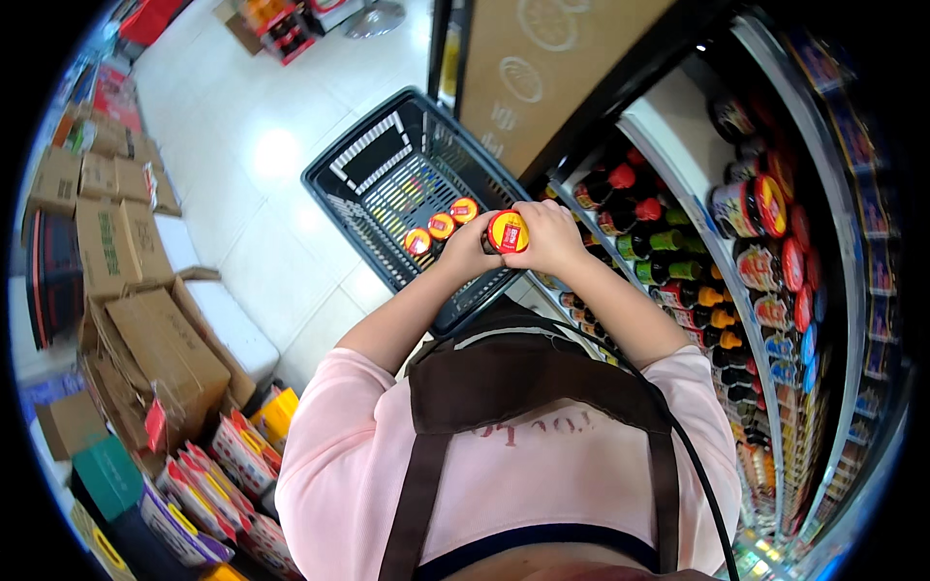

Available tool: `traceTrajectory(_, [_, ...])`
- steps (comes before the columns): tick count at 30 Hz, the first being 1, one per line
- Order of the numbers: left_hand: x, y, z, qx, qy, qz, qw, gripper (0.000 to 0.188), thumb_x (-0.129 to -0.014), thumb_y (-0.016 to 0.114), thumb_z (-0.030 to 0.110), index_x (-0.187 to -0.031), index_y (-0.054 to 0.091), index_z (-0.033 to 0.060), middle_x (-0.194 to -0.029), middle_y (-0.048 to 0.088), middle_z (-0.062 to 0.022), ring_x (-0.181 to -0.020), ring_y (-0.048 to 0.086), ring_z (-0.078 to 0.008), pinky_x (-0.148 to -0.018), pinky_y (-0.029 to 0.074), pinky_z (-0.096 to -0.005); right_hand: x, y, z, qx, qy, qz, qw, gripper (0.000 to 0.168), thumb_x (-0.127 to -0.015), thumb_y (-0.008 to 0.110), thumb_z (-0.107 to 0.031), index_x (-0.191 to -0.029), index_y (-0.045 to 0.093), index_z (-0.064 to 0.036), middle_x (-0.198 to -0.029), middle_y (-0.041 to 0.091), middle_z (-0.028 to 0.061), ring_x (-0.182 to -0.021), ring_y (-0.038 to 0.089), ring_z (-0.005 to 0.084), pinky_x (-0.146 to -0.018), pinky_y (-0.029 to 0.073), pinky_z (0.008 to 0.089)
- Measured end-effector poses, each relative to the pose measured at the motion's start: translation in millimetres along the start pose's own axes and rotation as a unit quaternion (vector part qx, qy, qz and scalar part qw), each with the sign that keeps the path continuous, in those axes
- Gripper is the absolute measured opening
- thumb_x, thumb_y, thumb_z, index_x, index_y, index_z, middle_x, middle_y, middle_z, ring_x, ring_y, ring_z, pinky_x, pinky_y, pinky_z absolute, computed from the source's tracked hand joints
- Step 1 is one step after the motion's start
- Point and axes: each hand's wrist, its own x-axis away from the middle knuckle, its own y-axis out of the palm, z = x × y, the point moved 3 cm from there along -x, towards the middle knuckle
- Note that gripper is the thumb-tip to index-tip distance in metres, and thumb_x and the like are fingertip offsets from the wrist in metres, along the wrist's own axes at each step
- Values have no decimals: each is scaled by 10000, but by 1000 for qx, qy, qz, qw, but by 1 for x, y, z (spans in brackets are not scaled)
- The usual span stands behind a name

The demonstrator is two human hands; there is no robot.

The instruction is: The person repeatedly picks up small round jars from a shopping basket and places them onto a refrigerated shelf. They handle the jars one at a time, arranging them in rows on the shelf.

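Both my hands hold one jar with a red and yellow lid (508,232) over the right side of a dark plastic shopping basket (413,94). My left hand (467,243) grips the jar from the left, and my right hand (548,236) wraps it from the right. The lid faces up and bears writing; the jar's body is mostly hidden. Inside the basket, a row of several jars with like lids (441,226) stands upright near my left hand.
Shelves (726,290) with bottles and jars of sauce rise close on the right, beside a brown panel (559,65). Cardboard boxes (167,356) and packaged goods (211,486) line the left. White floor tiles (240,167) lie between them and the basket.
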Motion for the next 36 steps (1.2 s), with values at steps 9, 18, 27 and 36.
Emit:
traceTrajectory(9, [-22, 0, 113, -81, 168, -34, 982, 667, -533, 802, 236, -1123, 549, 54, -1033, 609, -147, -984, 575, -320, -866, 449, -386, 53, -120, -14, 2, -27, 145, 989, 681, -496, 767, -360, -1057, 562, -33, -978, 554, 122, -946, 523, 309, -830, 410, 410])
traceTrajectory(18, [-49, -9, 219, -5, 295, 12, 956, 719, -514, 802, 262, -1148, 543, 43, -1037, 611, -146, -956, 604, -293, -828, 480, -351, 74, -227, -32, 79, -47, 211, 973, 727, -627, 748, -403, -1186, 493, -15, -1042, 531, 147, -1001, 489, 327, -886, 375, 406])
traceTrajectory(27, [-108, 8, 265, 3, 293, 20, 956, 706, -559, 824, 323, -1149, 521, 81, -1053, 605, -126, -974, 593, -283, -838, 473, -354, 66, -275, 0, 165, -72, 254, 950, 697, -725, 698, -379, -1261, 437, -16, -1133, 514, 170, -1071, 473, 346, -928, 361, 421])
traceTrajectory(36, [-159, 43, 264, 38, 317, 55, 946, 716, -552, 826, 246, -1175, 526, 62, -1121, 557, -152, -1053, 551, -296, -897, 456, -349, 56, -278, 43, 217, -23, 268, 938, 693, -783, 644, -389, -1310, 384, -20, -1156, 514, 202, -1078, 501, 363, -926, 390, 434])
